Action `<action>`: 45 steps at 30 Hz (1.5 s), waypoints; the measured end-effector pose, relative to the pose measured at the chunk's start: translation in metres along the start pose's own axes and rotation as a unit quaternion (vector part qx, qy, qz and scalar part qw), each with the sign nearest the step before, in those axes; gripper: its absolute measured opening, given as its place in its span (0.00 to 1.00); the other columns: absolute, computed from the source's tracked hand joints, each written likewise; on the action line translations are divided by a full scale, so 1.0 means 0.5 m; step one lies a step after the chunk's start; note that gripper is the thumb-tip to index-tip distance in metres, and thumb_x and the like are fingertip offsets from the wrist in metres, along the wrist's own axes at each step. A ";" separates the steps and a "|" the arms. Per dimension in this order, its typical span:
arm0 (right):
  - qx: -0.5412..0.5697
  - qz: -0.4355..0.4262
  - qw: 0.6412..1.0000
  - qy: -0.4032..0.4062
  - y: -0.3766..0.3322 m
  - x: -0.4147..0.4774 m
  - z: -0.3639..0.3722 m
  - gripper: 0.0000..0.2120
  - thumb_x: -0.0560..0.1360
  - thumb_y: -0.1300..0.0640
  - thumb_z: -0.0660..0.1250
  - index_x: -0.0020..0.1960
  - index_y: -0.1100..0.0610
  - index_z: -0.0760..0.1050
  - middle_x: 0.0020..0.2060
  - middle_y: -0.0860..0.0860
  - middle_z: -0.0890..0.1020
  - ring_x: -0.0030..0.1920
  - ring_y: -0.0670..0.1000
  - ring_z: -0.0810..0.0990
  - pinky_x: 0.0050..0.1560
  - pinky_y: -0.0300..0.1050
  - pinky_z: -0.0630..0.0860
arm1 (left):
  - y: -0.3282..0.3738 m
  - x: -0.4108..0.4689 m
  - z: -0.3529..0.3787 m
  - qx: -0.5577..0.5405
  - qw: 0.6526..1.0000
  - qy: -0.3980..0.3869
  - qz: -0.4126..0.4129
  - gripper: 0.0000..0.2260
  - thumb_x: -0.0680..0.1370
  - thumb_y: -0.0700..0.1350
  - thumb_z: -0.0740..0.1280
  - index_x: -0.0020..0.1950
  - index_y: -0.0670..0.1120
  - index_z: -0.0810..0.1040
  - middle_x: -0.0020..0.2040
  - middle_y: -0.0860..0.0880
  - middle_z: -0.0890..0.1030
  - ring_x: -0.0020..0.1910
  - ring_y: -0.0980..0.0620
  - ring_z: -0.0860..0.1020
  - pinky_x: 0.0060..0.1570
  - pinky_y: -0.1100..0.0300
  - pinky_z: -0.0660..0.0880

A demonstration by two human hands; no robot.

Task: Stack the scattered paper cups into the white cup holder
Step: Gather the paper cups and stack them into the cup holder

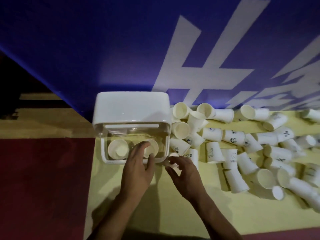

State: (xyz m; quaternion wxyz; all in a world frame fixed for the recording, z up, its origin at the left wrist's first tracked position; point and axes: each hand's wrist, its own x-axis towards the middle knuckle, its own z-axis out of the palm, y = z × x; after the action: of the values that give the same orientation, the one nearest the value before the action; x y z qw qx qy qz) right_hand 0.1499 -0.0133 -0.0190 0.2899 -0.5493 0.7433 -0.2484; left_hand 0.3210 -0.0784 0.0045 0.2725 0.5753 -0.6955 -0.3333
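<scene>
the left hand is reaching over the front wall of the white cup holder, with fingers spread against the right inner cup; whether it is gripping cannot be told. the right hand is clamping a paper cup just beside the holder's front right corner. scattered cups are lying on the yellow table.

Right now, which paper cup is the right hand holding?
The cup beside the white cup holder's front corner: the right hand curls round it, while the rest lie loose or sit inside.
</scene>
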 end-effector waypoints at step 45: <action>-0.359 0.040 0.930 -0.065 0.738 0.259 -0.617 0.36 0.71 0.50 0.76 0.75 0.51 0.65 0.75 0.52 0.66 0.70 0.61 0.66 0.67 0.60 0.68 | 0.396 -0.023 0.525 0.018 0.972 -0.228 -0.046 0.35 0.70 0.60 0.78 0.73 0.61 0.67 0.67 0.63 0.75 0.67 0.60 0.73 0.63 0.52 0.77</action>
State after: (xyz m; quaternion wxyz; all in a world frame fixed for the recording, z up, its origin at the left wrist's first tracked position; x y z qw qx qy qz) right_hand -0.3447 -0.0211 -0.0747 0.1313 -0.6012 0.7838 0.0830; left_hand 0.0006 -0.0046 -0.0068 0.0810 0.5202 -0.7179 -0.4555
